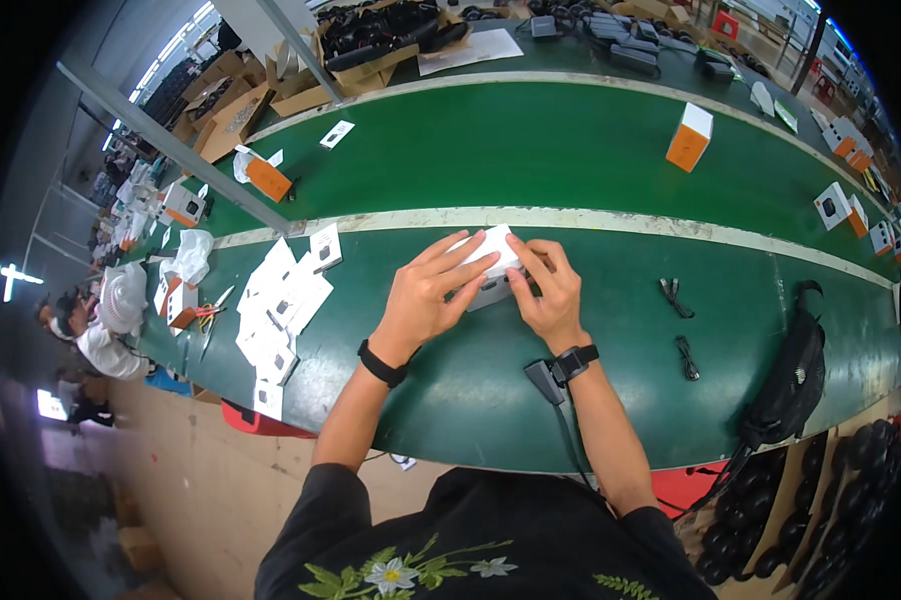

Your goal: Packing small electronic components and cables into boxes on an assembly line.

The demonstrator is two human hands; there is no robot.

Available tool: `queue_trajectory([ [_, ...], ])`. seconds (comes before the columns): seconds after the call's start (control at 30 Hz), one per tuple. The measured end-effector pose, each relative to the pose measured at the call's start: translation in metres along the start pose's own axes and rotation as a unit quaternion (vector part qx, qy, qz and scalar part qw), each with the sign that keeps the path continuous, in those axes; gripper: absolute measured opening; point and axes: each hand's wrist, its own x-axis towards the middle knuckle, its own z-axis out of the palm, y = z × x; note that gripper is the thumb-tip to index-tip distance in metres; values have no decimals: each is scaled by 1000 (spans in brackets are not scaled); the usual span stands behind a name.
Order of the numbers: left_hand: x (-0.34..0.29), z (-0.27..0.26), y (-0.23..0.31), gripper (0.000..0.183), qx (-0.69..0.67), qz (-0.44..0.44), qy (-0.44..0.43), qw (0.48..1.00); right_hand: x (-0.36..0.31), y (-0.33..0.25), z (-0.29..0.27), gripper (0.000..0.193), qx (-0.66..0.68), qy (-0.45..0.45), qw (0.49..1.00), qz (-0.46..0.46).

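Note:
A small box [495,252] with a white top and a greyish side sits on the green workbench between my hands. My left hand [425,295] lies over its left side, fingers stretched across the top. From the right, my right hand [548,290] grips the box with curled fingers and thumb at its edge. Part of the box is hidden under my fingers. Near my right wrist a black block-shaped device [543,382] with a cable lies on the bench. To the left is a spread pile of white printed leaflets [275,300].
Two coiled black cables [676,298] and a black waist bag [790,375] lie to the right. Scissors [210,312] and an orange-white box [180,303] are at the left. Beyond a pale rail, the green belt [510,140] carries an orange-white box [689,140]. A metal post [170,145] slants across the left.

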Motion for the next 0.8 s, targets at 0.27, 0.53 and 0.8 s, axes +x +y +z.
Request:
queue_trajectory([
  [0.27,0,13,8,39,31,-23,49,998,4,-1,-2,32,-7,22,999,33],
  [0.53,-7,4,0,43,10,-31,17,999,7,1,-5,36,29,-25,996,77],
  [0.8,-19,-3,-15,61,-16,-8,-101,995,1,1,-3,61,83,-154,983,48],
])
